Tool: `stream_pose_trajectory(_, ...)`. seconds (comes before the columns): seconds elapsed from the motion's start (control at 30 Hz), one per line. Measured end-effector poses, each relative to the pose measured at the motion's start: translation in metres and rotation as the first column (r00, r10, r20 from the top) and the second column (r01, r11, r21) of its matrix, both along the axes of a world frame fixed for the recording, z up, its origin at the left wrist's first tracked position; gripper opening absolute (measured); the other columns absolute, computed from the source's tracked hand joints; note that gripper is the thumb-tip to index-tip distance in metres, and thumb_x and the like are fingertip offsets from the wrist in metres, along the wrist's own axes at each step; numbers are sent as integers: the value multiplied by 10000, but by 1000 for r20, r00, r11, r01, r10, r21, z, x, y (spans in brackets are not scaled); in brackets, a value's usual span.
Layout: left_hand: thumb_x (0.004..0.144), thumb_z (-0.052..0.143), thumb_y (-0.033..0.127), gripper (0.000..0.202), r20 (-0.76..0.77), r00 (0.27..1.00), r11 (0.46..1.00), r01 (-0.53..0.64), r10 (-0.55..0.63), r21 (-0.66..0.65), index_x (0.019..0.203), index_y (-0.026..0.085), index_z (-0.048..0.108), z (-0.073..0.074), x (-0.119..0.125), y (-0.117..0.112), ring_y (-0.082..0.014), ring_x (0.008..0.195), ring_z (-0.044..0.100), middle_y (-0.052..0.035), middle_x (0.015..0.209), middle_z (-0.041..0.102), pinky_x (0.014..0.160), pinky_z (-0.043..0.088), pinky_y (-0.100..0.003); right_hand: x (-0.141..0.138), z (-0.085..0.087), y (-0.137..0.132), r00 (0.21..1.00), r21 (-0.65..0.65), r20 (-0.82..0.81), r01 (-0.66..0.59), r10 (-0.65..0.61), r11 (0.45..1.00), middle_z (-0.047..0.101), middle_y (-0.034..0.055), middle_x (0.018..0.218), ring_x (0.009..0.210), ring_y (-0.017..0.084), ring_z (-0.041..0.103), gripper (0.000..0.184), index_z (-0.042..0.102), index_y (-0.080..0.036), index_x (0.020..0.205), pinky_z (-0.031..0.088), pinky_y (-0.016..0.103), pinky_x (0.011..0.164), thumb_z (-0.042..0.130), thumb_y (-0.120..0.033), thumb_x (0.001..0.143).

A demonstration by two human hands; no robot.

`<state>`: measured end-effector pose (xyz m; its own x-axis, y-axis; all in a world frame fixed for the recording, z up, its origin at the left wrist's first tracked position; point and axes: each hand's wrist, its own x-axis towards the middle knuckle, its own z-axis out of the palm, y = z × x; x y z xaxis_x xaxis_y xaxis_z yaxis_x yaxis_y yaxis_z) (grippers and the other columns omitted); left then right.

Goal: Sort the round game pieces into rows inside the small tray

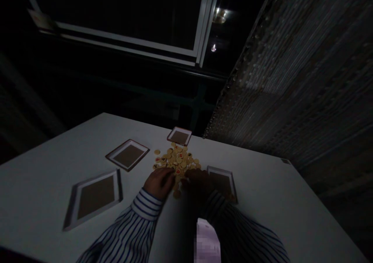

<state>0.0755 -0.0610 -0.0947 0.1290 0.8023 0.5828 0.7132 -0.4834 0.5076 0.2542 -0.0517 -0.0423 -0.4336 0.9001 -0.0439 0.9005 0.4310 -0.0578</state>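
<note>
A heap of small round yellow tokens (177, 159), some with red marks, lies on a white table (52, 169). My left hand (159, 182) rests at the near edge of the heap, fingers curled onto the tokens. Close beside it sits my right hand (198, 181), in shadow, its fingers bent over the tokens too. What either hand holds is hidden. Both arms wear striped sleeves.
Four flat square trays with brown centres and white rims ring the heap: near left (94, 197), mid left (127, 155), far (179, 136), right (223, 179). A dark window frame (201, 30) is behind. A textured curtain (305, 80) hangs at right.
</note>
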Motion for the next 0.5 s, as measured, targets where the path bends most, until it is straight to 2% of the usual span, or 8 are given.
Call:
stream_pose_trajectory(0.2, 795, 470, 276, 226, -19, 1000, 1000, -6, 6, -17, 927, 174, 623, -3, 5, 0, -174, 844, 615, -64, 900, 676, 775, 504, -335, -3, -13, 3, 999, 26, -29, 41, -40, 999, 639, 76, 905, 841, 210, 577, 249, 578, -191, 898, 401, 311, 683, 427, -375, 824)
stream_pose_trajectory(0.5, 793, 469, 275, 246, -61, 997, 998, 37, -40, -50, 959, 179, 622, -2, 6, 0, -174, 834, 620, -65, 902, 678, 753, 506, -327, 1, -16, 6, 998, -7, -35, 58, -58, 998, 623, 79, 916, 856, 201, 566, 226, 562, -193, 919, 389, 312, 678, 407, -333, 834)
